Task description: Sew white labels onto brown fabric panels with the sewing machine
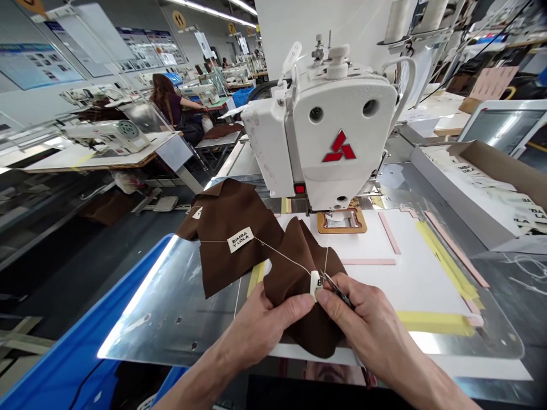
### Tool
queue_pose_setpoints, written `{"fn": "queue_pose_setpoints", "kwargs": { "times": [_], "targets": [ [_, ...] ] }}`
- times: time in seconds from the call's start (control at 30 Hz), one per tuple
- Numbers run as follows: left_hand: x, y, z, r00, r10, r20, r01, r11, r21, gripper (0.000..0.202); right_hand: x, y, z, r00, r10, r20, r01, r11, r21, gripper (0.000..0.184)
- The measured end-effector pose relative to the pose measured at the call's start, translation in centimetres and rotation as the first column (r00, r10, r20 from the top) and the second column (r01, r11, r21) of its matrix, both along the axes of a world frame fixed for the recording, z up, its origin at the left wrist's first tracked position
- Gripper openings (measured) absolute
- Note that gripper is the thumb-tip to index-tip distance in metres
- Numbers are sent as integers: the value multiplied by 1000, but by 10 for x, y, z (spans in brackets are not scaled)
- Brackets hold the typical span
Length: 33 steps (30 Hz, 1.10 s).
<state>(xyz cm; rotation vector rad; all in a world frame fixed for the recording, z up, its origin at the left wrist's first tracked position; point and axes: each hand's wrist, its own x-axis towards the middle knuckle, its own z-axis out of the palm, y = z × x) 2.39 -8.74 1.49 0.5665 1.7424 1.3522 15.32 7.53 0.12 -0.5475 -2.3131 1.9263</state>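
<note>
My left hand point(265, 319) is closed on a brown fabric piece point(290, 265), its thumb lying beside a small white label point(315, 282) on the cloth. In my right hand point(371, 313) is a pair of thread snips point(341, 291); their tips are by the label's upper right edge, near a white thread. The right fingertips also touch the label, partly covering its print. To the left, another brown fabric piece point(226, 213) bears a "BIMBA Y LOLA" label point(240, 240). A thin white thread point(282, 252) runs between the two labels.
A white sewing machine point(333, 114) stands ahead, its clamp frame point(342, 230) over a white template sheet point(414, 285) with yellow and pink strips. At right sits a cardboard box point(508, 242) of labels; a blue bin point(94, 336) lies lower left. A person point(171, 108) works farther off.
</note>
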Motion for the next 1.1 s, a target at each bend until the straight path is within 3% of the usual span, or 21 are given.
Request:
{"fn": "queue_pose_setpoints", "kwargs": {
  "times": [0.23,0.4,0.5,0.67,0.77,0.83,0.9,1.0,1.1],
  "targets": [
    [0,1,8,998,40,43,-40,999,-13,55,1,0,4,1000,-14,17,15,999,-29,36],
    [1,1,3,992,1,129,-1,1000,4,43,1,-1,4,1000,-29,8,29,999,-28,36],
    [2,1,-3,995,40,87,-43,999,32,36,1,0,5,1000,-8,5,8,1000,-5,37],
    [2,0,1,992,96,75,-97,995,6,47,0,1,5,1000,3,4,-3,1000,-8,37],
    [5,1,7,982,174,73,-172,985,-28,56,1,1,2,997,-45,-56,49,996,76,31],
    [7,3,9,964,254,77,-250,966,-60,57,4,-2,-4,975,-131,-178,169,960,222,22],
    [10,7,12,947,309,83,-305,951,-58,55,8,-9,-12,935,-131,-330,265,876,404,20],
    [12,12,19,944,328,45,-327,945,-17,48,14,-23,-28,904,70,-421,243,725,644,60],
    [14,11,34,941,333,-58,-337,938,-81,46,14,-29,-38,914,188,-359,171,626,761,96]
  ]
}}
